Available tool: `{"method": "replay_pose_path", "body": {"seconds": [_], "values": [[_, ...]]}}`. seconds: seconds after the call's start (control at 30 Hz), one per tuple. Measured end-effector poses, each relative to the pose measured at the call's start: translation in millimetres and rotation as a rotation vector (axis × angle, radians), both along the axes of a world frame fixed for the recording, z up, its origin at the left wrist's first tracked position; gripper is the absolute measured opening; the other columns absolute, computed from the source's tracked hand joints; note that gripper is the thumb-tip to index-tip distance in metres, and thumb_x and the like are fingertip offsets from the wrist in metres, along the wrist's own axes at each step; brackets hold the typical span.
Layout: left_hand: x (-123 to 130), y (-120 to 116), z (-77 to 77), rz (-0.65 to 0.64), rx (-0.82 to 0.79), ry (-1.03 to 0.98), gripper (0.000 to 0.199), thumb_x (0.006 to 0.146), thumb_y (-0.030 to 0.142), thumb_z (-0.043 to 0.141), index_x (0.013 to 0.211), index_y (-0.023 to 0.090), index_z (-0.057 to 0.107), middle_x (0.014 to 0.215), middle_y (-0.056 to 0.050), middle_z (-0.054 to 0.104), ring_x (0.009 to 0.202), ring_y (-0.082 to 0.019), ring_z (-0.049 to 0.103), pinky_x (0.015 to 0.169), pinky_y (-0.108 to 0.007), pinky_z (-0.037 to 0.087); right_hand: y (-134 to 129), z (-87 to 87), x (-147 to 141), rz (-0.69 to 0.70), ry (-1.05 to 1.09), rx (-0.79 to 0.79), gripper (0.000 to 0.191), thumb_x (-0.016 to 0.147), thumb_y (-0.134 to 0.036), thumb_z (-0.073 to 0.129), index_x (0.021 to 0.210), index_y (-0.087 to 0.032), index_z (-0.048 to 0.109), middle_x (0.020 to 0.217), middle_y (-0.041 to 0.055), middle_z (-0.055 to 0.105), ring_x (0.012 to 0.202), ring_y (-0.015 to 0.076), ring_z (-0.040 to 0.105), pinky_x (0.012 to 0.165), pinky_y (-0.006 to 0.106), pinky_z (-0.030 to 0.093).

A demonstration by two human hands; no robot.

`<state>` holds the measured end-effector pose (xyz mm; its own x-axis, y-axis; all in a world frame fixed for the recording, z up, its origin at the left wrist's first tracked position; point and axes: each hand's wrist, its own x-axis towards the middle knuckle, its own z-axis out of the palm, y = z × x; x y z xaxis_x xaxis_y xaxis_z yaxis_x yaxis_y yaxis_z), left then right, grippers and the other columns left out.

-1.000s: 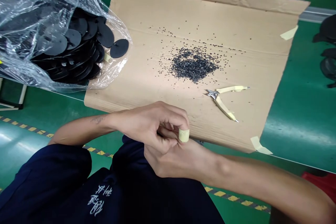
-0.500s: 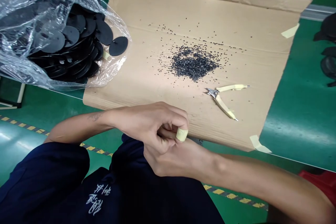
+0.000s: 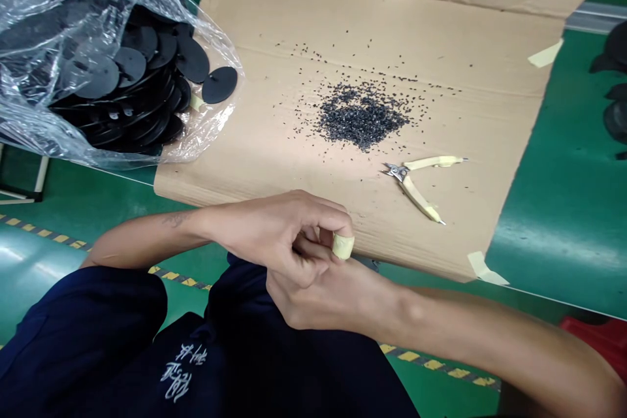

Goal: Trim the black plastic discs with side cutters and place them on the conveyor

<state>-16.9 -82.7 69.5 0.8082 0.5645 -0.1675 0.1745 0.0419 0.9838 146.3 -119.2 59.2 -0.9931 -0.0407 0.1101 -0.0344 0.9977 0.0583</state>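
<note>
My left hand (image 3: 289,228) reaches across from the left with its fingers curled in. Its thumb and fingers press against the back of my right hand (image 3: 313,297), and one finger has pale yellow tape (image 3: 343,247) wrapped round its tip. Whether anything small sits between those fingertips is hidden. My right hand lies beneath, its fingers out of sight behind the left one. Just beyond both hands, small side cutters (image 3: 414,183) with yellow-taped handles lie with their handles spread. A heap of tiny black bits (image 3: 362,119) is scattered over the cardboard (image 3: 431,32).
A clear plastic bag (image 3: 215,134) at the left holds many thin black discs (image 3: 191,59); one disc (image 3: 220,85) lies near its mouth. Tape strips (image 3: 486,269) fasten the cardboard to the green table (image 3: 548,209). Black parts (image 3: 618,114) stand at the right edge.
The taped finger has shifted slightly to the right and up on the back of my right hand. The cutters, bag and black bits have stayed in place.
</note>
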Motion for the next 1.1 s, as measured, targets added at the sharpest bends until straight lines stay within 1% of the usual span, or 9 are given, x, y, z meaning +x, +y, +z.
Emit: {"method": "replay_pose_path", "body": {"seconds": [0.2, 0.33, 0.47, 0.67, 0.87, 1.1], "values": [[0.1, -1.1, 0.1, 0.011, 0.0, -0.008, 0.019, 0.069, 0.001, 0.056, 0.078, 0.016, 0.06, 0.081, 0.0, 0.061, 0.071, -0.01, 0.053, 0.062, -0.019, 0.042, 0.4, -0.1, 0.4, 0.058, -0.025, 0.057, 0.015, 0.079, -0.003, 0.05, 0.077, -0.017, 0.058, 0.078, 0.0035, 0.067, 0.069, 0.0165, 0.056, 0.056, 0.03, 0.041], [-0.3, -1.2, -0.6, 0.026, -0.026, -0.028, 0.02, 0.068, 0.0, 0.055, 0.078, 0.016, 0.062, 0.082, -0.001, 0.062, 0.07, -0.009, 0.054, 0.061, -0.018, 0.043, 1.3, 1.2, 0.3, 0.053, -0.022, 0.038, 0.016, 0.078, -0.002, 0.049, 0.078, -0.016, 0.059, 0.077, 0.0043, 0.067, 0.068, 0.016, 0.056, 0.056, 0.029, 0.042], [-0.8, -0.8, -2.5, 0.033, -0.083, -0.081, 0.017, 0.071, 0.001, 0.056, 0.079, 0.015, 0.062, 0.084, -0.002, 0.063, 0.067, -0.008, 0.055, 0.058, -0.017, 0.044, 3.0, 3.7, 0.5, 0.042, -0.003, 0.024, 0.017, 0.079, -0.001, 0.05, 0.08, -0.015, 0.059, 0.079, 0.0049, 0.069, 0.067, 0.0153, 0.054, 0.059, 0.03, 0.046], [-0.7, -1.1, -5.0, 0.054, -0.154, -0.119, 0.013, 0.073, 0.003, 0.06, 0.078, 0.014, 0.063, 0.086, -0.003, 0.064, 0.068, -0.008, 0.059, 0.057, -0.016, 0.047, 3.0, 5.6, 0.9, 0.039, -0.006, 0.015, 0.019, 0.08, 0.0, 0.046, 0.081, -0.015, 0.059, 0.08, 0.0055, 0.069, 0.067, 0.0151, 0.057, 0.059, 0.029, 0.046], [0.2, -1.1, -6.6, 0.058, -0.175, -0.114, 0.011, 0.073, 0.004, 0.062, 0.079, 0.013, 0.064, 0.086, -0.003, 0.065, 0.07, -0.009, 0.06, 0.059, -0.017, 0.049, 2.1, 5.9, 0.9, 0.014, -0.005, 0.036, 0.02, 0.079, 0.0, 0.046, 0.076, -0.016, 0.058, 0.079, 0.0053, 0.07, 0.068, 0.0153, 0.057, 0.06, 0.03, 0.046], [-0.3, 0.0, -8.1, 0.036, -0.145, -0.099, 0.009, 0.073, 0.006, 0.064, 0.078, 0.014, 0.064, 0.086, -0.004, 0.066, 0.072, -0.01, 0.061, 0.062, -0.018, 0.05, 1.2, 3.2, 0.3, 0.012, 0.01, 0.042, 0.018, 0.079, -0.002, 0.048, 0.074, -0.017, 0.057, 0.076, 0.0038, 0.068, 0.068, 0.0165, 0.058, 0.06, 0.031, 0.047]]}}
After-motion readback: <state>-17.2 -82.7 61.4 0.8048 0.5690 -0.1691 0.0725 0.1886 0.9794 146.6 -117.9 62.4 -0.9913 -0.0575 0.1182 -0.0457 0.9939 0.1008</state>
